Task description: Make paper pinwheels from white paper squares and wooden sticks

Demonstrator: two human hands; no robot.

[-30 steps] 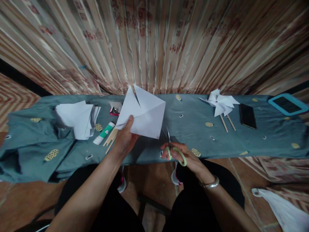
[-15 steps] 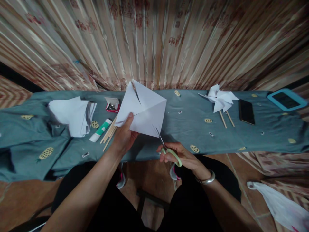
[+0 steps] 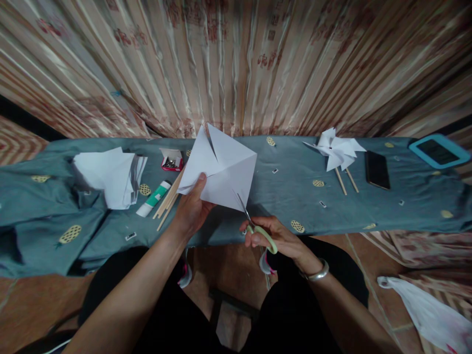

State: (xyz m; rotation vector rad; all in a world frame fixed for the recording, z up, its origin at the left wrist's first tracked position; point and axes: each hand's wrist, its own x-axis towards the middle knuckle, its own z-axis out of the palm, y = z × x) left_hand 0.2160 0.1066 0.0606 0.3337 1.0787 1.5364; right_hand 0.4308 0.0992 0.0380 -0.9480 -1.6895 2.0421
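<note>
Head view, centre of the frame: the left hand (image 3: 191,209) pinches a white paper square (image 3: 221,169) by its lower left edge, thumb on top — the sheet is held up over the grey-blue cloth-covered table (image 3: 368,206), already slit at its top corner. Just below, the right hand (image 3: 275,238) grips green-handled scissors (image 3: 254,223), fingers through the loops, blades meeting the paper's bottom corner.

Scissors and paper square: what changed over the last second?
The right hand brought the scissors up; the blade tips now meet the lower corner of the paper square. The left hand keeps pinching the sheet at its left side. Items on the table stayed put.
</note>
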